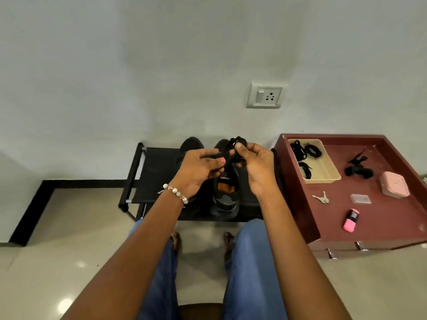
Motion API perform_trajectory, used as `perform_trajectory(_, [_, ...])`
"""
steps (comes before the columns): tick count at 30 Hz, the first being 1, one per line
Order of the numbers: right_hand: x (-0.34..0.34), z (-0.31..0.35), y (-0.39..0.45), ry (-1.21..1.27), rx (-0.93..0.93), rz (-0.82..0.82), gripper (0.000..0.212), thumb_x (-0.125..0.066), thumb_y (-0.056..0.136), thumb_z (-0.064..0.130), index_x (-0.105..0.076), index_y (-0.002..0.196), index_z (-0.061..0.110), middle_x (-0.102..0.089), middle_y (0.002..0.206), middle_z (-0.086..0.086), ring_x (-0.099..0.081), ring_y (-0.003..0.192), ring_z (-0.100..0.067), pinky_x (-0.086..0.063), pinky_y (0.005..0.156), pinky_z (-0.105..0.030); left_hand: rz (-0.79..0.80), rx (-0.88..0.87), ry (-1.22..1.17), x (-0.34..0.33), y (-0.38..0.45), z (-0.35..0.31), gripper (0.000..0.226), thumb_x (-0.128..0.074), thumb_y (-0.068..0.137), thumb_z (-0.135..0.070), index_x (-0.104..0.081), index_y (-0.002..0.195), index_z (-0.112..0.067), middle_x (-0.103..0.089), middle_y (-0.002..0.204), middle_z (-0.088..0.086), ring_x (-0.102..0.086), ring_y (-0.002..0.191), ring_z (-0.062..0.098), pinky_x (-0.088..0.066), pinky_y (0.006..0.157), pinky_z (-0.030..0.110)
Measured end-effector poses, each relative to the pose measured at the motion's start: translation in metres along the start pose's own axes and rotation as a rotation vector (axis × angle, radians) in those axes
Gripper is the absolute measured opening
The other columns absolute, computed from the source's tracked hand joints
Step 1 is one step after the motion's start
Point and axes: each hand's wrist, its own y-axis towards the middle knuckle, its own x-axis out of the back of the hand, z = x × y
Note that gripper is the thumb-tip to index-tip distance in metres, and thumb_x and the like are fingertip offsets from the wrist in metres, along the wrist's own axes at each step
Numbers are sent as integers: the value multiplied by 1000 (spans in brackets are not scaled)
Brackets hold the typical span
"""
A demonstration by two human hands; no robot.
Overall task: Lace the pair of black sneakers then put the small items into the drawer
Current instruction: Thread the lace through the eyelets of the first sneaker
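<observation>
Lacing looks barely begun: the left hand [198, 168] and right hand [256, 167] both pinch a bundled black shoelace [234, 146] above the black sneakers [225, 192] on the rack. Right of the sneakers, keys [321, 197], a pink eraser [350, 220] and a pink case [394, 187] lie on the counter [392, 218], apparently not yet in the drawer.

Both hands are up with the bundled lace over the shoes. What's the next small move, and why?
Probably pull the black lace apart to free one end. The left hand and right hand both pinch it while it is bunched, held above the sneaker on the black rack. No free tip shows yet, so threading an eyelet likely cannot start.
</observation>
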Motion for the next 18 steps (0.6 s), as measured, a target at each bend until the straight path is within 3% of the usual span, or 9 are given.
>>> perform_trajectory(5, [0, -24, 2, -284, 101, -48, 8, -67, 92, 21, -71, 88, 15, -74, 74, -4, -72, 78, -18, -57, 81, -39, 12, 25, -213, 23, -6, 1, 32, -63, 84, 10, -65, 115, 1, -71, 94, 15, -69, 73, 17, -58, 69, 24])
perform_trajectory(8, [13, -27, 6, -587, 149, -111, 22, -60, 96, 26, -69, 77, 17, -70, 68, 0, -68, 74, -14, -52, 79, -35, -60, 11, -233, 28, -3, 4, 29, -63, 83, 13, -67, 109, 1, -72, 90, 12, -70, 74, 16, -58, 68, 26])
perform_trajectory(10, [21, -23, 7, -867, 102, -142, 22, -56, 98, 29, -69, 87, 15, -71, 86, -7, -64, 92, -25, -48, 85, -40, -95, -27, -169, 28, -1, 6, 25, -64, 83, 12, -68, 104, -1, -73, 87, 12, -71, 76, 17, -59, 68, 28])
perform_trajectory(13, [27, -16, 5, -1330, 6, -200, 27, -54, 98, 24, -64, 121, 13, -56, 128, -13, -42, 124, -35, -35, 97, -50, -120, -148, 50, 25, 3, 7, 20, -67, 84, 7, -69, 100, -4, -74, 89, 13, -72, 84, 21, -59, 73, 30])
perform_trajectory(15, [27, -8, 1, -1284, 166, -164, 32, -58, 96, 24, -61, 126, 15, -52, 133, -12, -40, 127, -33, -35, 99, -48, -113, -234, 177, 20, 5, 3, 20, -70, 83, 4, -69, 97, -10, -73, 90, 13, -72, 86, 21, -58, 74, 28])
perform_trajectory(17, [22, 2, 0, -860, 294, 56, 34, -65, 93, 24, -63, 125, 14, -62, 125, -6, -55, 121, -23, -44, 101, -41, -84, -300, 266, 12, 5, -3, 23, -72, 81, 3, -70, 96, -14, -71, 91, 10, -71, 85, 19, -58, 74, 28])
perform_trajectory(18, [18, 5, -3, -626, 261, 193, 35, -68, 91, 22, -63, 124, 13, -66, 120, -4, -61, 115, -18, -48, 100, -37, -70, -327, 295, 8, 6, -7, 23, -73, 80, 2, -70, 97, -14, -71, 92, 8, -71, 84, 17, -59, 74, 28])
